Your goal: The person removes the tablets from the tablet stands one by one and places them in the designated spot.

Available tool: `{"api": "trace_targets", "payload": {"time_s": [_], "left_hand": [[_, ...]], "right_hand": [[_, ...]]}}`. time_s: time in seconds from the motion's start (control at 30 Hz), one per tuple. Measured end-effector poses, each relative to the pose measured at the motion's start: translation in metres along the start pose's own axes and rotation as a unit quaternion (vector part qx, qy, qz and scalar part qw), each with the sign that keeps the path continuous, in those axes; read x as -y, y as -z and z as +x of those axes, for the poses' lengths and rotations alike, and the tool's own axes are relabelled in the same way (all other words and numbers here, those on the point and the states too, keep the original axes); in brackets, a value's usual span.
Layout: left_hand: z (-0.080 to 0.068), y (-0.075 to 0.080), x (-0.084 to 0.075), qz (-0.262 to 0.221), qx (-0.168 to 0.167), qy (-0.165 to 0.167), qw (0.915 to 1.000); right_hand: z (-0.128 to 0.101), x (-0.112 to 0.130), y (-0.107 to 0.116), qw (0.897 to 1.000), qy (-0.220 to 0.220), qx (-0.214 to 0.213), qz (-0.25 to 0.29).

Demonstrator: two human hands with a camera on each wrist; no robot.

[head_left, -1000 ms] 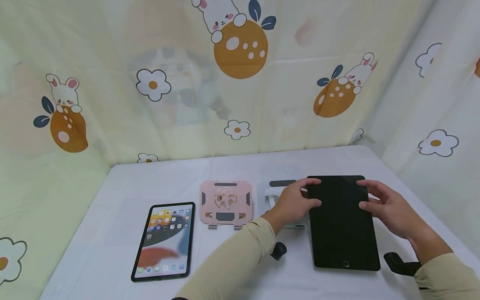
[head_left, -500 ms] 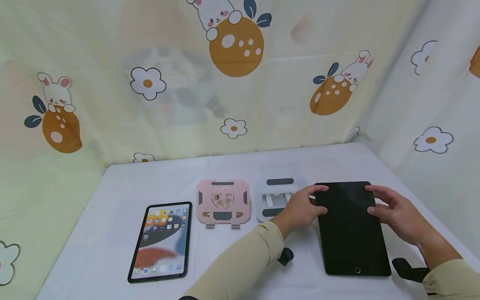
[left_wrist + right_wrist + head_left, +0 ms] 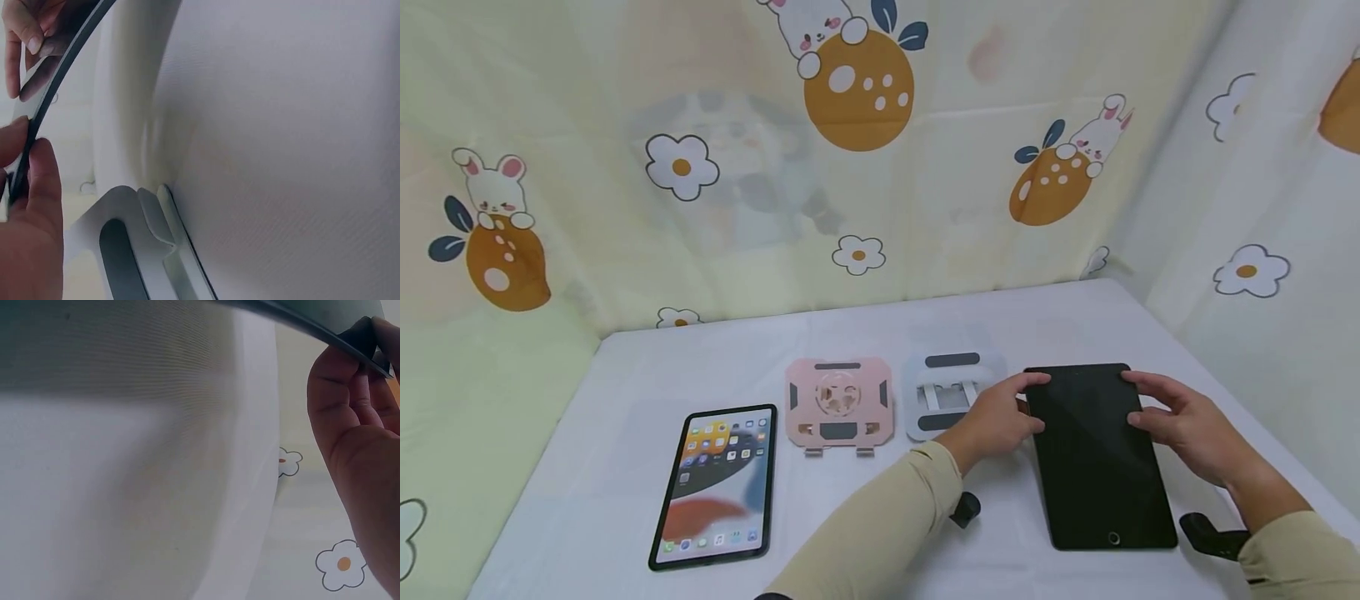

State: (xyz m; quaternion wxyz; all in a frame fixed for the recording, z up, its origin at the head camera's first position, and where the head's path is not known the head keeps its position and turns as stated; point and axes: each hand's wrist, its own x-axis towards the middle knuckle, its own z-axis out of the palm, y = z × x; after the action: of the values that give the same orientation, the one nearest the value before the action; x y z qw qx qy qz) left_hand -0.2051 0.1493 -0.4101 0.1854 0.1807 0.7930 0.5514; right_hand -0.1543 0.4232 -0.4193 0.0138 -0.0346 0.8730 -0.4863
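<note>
Nearest me, the dark tablet [image 3: 1099,457] lies on the white table [image 3: 625,467], its far end raised. My left hand [image 3: 996,417] and right hand [image 3: 1187,423] each pinch a far edge. I'd lift evenly, keeping both grips firm, clear of the grey stand [image 3: 943,400] beyond.

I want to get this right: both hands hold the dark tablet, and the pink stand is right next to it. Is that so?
Not quite. Both hands, left hand and right hand, do hold the dark tablet, but the head view shows the white stand next to it, not the pink stand.
</note>
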Motion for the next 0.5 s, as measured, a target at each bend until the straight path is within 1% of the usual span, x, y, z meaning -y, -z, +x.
{"api": "trace_targets", "payload": {"time_s": [0.13,0.23,0.4,0.5], "left_hand": [[-0.0011,-0.0021,0.0009,0.020,-0.015,0.007,0.9997],[-0.0029,-0.0038,0.0019,0.013,-0.023,0.018,0.9995],[-0.0071,-0.0010,0.0052,-0.031,-0.017,0.039,0.9986],[-0.0097,0.0013,0.0077,-0.058,-0.006,0.042,0.9974]], "right_hand": [[-0.0010,-0.0006,-0.0043,1.000,-0.021,0.000,-0.011],[-0.0026,-0.0013,-0.0068,0.999,-0.031,0.000,-0.016],[-0.0066,-0.0024,-0.0077,1.000,-0.022,-0.004,-0.014],[-0.0099,-0.0030,-0.0073,1.000,-0.016,-0.007,-0.014]]}}
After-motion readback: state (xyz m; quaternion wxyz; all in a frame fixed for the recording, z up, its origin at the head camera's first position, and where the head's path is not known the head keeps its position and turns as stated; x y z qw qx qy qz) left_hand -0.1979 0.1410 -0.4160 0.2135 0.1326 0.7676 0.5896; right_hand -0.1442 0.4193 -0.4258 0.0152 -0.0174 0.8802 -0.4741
